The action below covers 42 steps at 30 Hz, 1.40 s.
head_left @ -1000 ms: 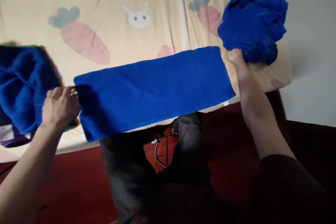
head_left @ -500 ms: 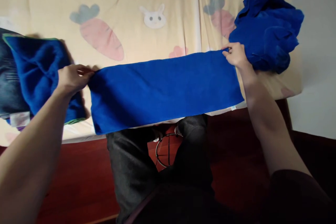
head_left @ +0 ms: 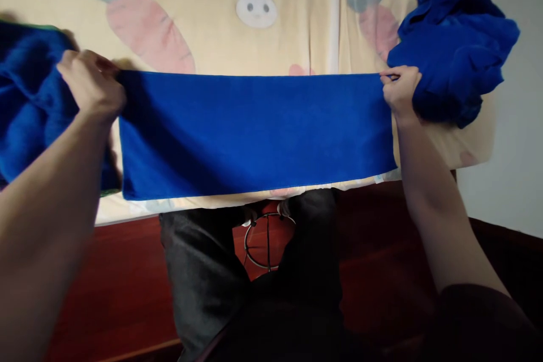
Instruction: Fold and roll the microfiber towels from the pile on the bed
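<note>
A blue cloth [head_left: 258,130] lies stretched out as a long rectangle along the near edge of the bed, its top edge nearly straight. At its far left corner my left hand [head_left: 93,82] pinches the fabric, and a dark shadow falls beside it. My right hand [head_left: 401,87] grips the far right corner between thumb and fingers. Next to my right hand sits a crumpled heap of blue cloth [head_left: 458,51]. Another blue cloth with green edging [head_left: 29,102] lies rumpled at the left, partly behind my left forearm.
The cream bed sheet [head_left: 212,17] carries carrot and rabbit prints. A pale wall [head_left: 509,175] stands at the right. Below the bed edge are my legs in dark trousers [head_left: 203,260], a round metal frame [head_left: 268,263] and the red floor [head_left: 114,288].
Both hands have moved apart, the left one up and to the left. The cloth's top edge is now straighter and more level. The view has shifted, with the left cloth further out of frame.
</note>
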Each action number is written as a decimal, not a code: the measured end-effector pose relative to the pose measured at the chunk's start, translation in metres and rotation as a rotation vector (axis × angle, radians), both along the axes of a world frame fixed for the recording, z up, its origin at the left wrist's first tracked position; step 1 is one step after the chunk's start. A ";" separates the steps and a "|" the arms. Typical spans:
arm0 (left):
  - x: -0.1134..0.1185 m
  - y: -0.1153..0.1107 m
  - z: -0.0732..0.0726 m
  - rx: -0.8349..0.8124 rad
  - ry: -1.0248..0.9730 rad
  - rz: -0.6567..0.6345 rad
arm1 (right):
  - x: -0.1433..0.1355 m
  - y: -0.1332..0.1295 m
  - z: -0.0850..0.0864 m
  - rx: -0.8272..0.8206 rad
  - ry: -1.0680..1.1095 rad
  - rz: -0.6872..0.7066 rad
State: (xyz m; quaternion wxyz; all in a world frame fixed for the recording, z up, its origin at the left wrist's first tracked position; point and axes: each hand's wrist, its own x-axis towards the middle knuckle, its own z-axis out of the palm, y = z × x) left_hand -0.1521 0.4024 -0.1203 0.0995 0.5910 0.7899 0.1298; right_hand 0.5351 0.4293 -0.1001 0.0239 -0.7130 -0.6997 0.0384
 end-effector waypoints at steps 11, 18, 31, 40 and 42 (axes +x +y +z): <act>0.052 -0.069 0.001 -0.072 -0.070 -0.230 | -0.036 -0.051 -0.013 0.010 0.176 -0.016; 0.103 -0.148 0.006 0.001 -0.078 -0.261 | -0.053 -0.121 -0.013 0.027 0.159 0.075; 0.114 -0.321 -0.020 0.037 -0.040 -0.108 | -0.010 -0.246 -0.002 -0.022 0.146 -0.181; 0.134 -0.370 -0.022 -0.067 -0.070 -0.034 | -0.133 -0.397 -0.037 0.016 0.501 -0.074; 0.137 -0.373 -0.018 -0.060 -0.055 -0.025 | -0.149 -0.421 -0.039 0.008 0.546 -0.080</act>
